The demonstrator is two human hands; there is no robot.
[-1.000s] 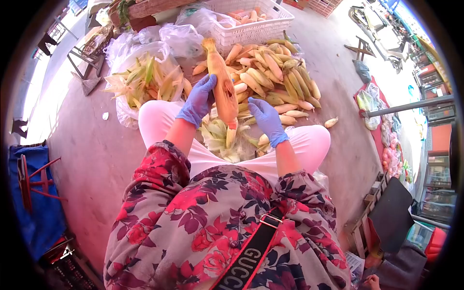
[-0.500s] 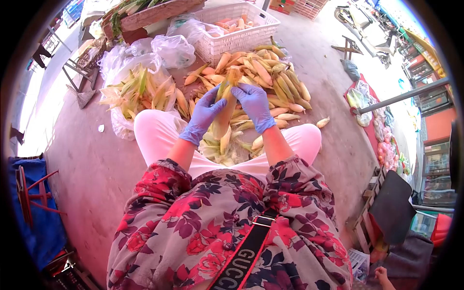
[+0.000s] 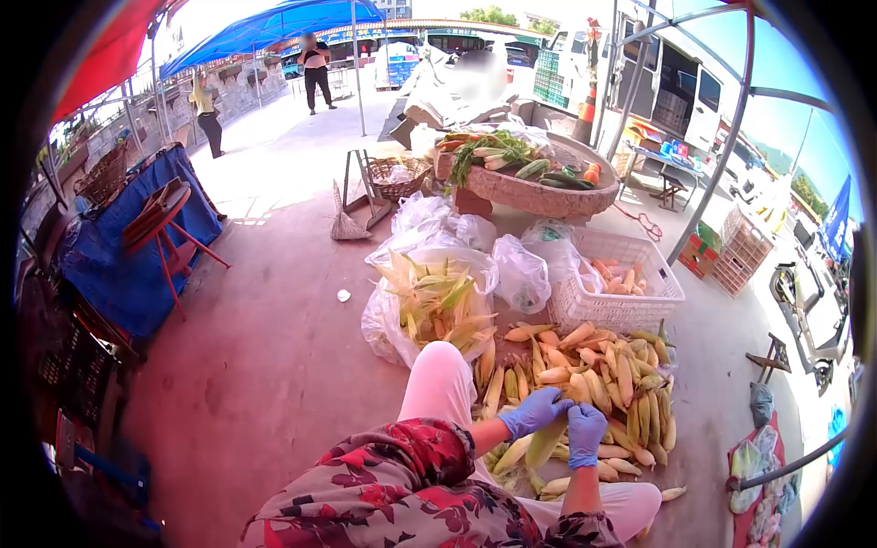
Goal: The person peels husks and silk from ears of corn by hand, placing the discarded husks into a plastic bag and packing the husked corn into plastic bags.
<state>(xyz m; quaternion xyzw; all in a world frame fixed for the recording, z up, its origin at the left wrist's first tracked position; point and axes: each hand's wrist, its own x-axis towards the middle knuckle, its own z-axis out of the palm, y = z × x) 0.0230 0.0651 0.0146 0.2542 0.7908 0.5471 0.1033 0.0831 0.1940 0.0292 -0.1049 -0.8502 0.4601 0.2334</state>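
An ear of corn (image 3: 545, 444), in green husk, is held at its upper end between my hands, over my lap. My left hand (image 3: 533, 414), in a thin blue-purple glove, is closed around it near the top. My right hand (image 3: 586, 433), gloved alike, has its fingers pinched at the tip of the ear, on the husk. Just beyond lies a pile of corn ears (image 3: 650, 411), some green-husked and some pale. To the left, stripped husks (image 3: 429, 297) fill a clear plastic bag (image 3: 382, 321).
A white plastic crate (image 3: 621, 312) holds several pale ears. Behind it, a round stone-like basin (image 3: 530, 196) carries vegetables. A wicker basket (image 3: 398, 186) stands beside it. At left, a red folding stool (image 3: 169, 219) is near a blue tarp (image 3: 110, 274). Two people stand in the background.
My view has swung up and to the left, bringing the street, tents and basin into sight. Both hands still hold an ear of corn.
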